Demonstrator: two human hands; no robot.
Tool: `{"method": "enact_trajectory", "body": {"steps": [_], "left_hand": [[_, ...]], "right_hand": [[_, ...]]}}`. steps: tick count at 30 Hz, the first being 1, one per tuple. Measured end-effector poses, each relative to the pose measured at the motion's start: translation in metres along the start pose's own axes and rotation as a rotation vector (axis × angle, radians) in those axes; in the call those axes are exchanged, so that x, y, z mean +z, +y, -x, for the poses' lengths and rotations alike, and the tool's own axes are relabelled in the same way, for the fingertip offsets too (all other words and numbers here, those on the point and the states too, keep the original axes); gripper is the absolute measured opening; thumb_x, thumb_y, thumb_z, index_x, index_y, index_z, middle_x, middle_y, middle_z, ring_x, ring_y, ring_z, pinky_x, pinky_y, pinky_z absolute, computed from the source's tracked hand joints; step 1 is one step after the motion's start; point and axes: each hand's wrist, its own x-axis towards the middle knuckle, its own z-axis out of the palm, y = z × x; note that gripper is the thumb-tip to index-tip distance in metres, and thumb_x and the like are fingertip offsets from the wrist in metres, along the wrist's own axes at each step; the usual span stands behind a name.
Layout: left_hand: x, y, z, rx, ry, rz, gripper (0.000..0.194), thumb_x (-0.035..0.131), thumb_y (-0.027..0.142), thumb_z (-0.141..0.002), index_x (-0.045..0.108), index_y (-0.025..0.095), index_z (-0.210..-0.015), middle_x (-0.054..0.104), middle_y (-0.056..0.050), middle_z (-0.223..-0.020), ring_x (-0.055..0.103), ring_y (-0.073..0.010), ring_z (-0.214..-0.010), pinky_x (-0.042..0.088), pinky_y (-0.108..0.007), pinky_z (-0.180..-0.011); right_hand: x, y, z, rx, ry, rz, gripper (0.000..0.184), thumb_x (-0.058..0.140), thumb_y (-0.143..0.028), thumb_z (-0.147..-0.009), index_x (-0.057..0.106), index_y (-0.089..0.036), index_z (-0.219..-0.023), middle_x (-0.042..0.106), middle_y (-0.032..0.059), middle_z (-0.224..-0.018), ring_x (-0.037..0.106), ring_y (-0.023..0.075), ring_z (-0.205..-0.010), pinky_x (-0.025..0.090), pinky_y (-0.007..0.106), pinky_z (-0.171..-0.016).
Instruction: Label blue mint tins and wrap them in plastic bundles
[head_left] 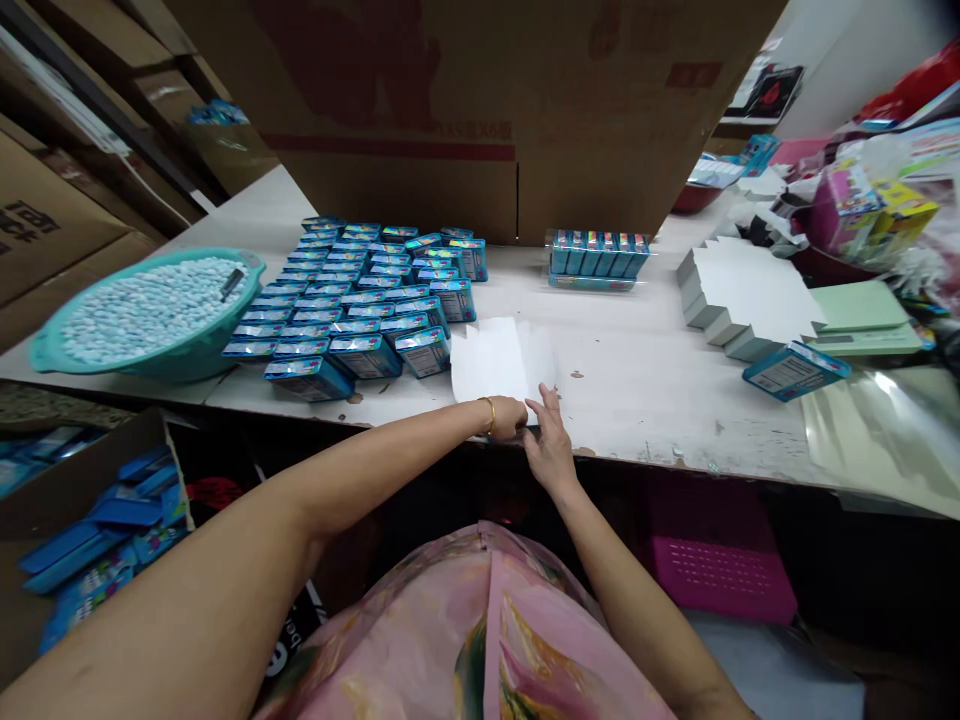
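A flat white card sheet (489,362) lies at the table's front edge, with a paler, see-through-looking strip along its right side. My left hand (508,417), a gold bangle at its wrist, is closed at the sheet's near edge. What its fingers grip is hidden. Just to the right, my right hand (551,445) has its fingers spread, the fingertips close to the sheet's lower right corner. Left of the sheet stand rows of small blue boxes (364,355). Behind it, to the right, a clear tray (600,282) holds several similar blue boxes upright.
A teal basin (172,362) full of pale blue pieces stands at left. On the right are a stack of white die-cut card (754,290), a lone blue box (796,370) and clear plastic sheets (885,430). A large cardboard carton (480,110) blocks the back.
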Motion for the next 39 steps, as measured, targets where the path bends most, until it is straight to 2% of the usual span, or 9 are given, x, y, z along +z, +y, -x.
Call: {"method": "enact_trajectory", "body": {"steps": [8,12,16,19,22,25,28,33,39], "left_hand": [[0.010,0.004,0.017,0.037,-0.026,0.177,0.029,0.054,0.034,-0.073,0.062,0.017,-0.095,0.067,-0.006,-0.086,0.059,-0.0168,-0.076,0.041,-0.024,-0.064],[0.002,-0.020,0.036,-0.082,0.336,0.222,0.027,0.045,0.034,-0.080,0.059,0.019,-0.097,0.063,-0.006,-0.097,0.056,-0.0176,-0.090,0.040,-0.027,-0.077],[-0.001,-0.061,0.039,-0.336,0.828,0.192,0.031,0.043,0.031,-0.082,0.053,0.016,-0.106,0.050,-0.010,-0.120,0.043,-0.0212,-0.111,0.034,-0.034,-0.091],[-0.002,-0.081,0.030,-0.435,0.826,0.173,0.040,0.048,0.030,-0.078,0.046,0.011,-0.114,0.040,-0.016,-0.128,0.036,-0.0245,-0.118,0.032,-0.036,-0.095],[-0.001,-0.088,0.018,-0.500,0.702,0.242,0.047,0.049,0.030,-0.077,0.039,0.009,-0.118,0.043,-0.017,-0.123,0.041,-0.0238,-0.114,0.035,-0.033,-0.091],[0.005,-0.089,0.012,-0.543,0.565,0.348,0.053,0.055,0.030,-0.073,0.038,0.010,-0.118,0.052,-0.014,-0.110,0.050,-0.0218,-0.104,0.040,-0.030,-0.084],[0.017,-0.086,0.016,-0.588,0.654,0.392,0.051,0.059,0.028,-0.070,0.040,0.014,-0.115,0.050,-0.012,-0.110,0.049,-0.0209,-0.104,0.041,-0.030,-0.084],[0.044,-0.075,0.036,-0.600,0.762,0.461,0.060,0.059,0.023,-0.068,0.033,0.014,-0.122,0.043,-0.014,-0.119,0.042,-0.0238,-0.112,0.038,-0.036,-0.090],[0.061,-0.075,0.032,-0.615,0.790,0.768,0.061,0.054,0.013,-0.067,0.032,0.015,-0.124,0.052,-0.009,-0.111,0.053,-0.0155,-0.096,0.043,-0.031,-0.086]], "right_hand": [[-0.042,-0.005,0.001,-0.044,-0.043,0.027,0.042,0.045,-0.027,-0.082,0.043,-0.020,-0.123,0.040,0.0062,-0.131,0.032,0.0159,-0.123,0.030,0.035,-0.101],[-0.052,-0.015,-0.040,-0.170,-0.041,0.248,0.030,0.041,-0.025,-0.084,0.053,-0.020,-0.111,0.055,0.0050,-0.116,0.043,0.0179,-0.114,0.032,0.037,-0.097],[-0.027,-0.036,-0.063,-0.246,-0.488,0.597,0.024,0.042,-0.018,-0.082,0.060,-0.018,-0.097,0.062,0.0086,-0.098,0.057,0.0208,-0.091,0.042,0.036,-0.080],[-0.011,-0.052,-0.047,-0.254,-0.756,0.791,0.024,0.042,-0.010,-0.078,0.063,-0.015,-0.086,0.062,0.0116,-0.090,0.060,0.0218,-0.079,0.045,0.033,-0.066],[-0.012,-0.059,-0.032,-0.274,-0.869,0.776,0.020,0.043,-0.014,-0.078,0.063,-0.016,-0.082,0.062,0.0104,-0.086,0.060,0.0213,-0.073,0.045,0.032,-0.061],[-0.024,-0.054,-0.050,-0.220,-0.669,0.712,0.021,0.044,-0.021,-0.080,0.061,-0.020,-0.092,0.062,0.0077,-0.094,0.059,0.0198,-0.080,0.045,0.031,-0.067],[-0.027,-0.038,-0.094,-0.073,-0.348,0.748,0.027,0.049,-0.027,-0.079,0.056,-0.019,-0.104,0.058,0.0106,-0.107,0.054,0.0220,-0.094,0.044,0.032,-0.075],[-0.004,-0.006,-0.137,0.188,-0.490,0.586,0.029,0.057,-0.025,-0.070,0.061,-0.016,-0.097,0.063,0.0102,-0.097,0.058,0.0229,-0.090,0.044,0.033,-0.076],[-0.008,0.028,-0.098,0.280,-0.333,0.212,0.038,0.051,-0.029,-0.066,0.063,-0.015,-0.099,0.065,0.0077,-0.098,0.059,0.0206,-0.093,0.043,0.031,-0.082]]}}
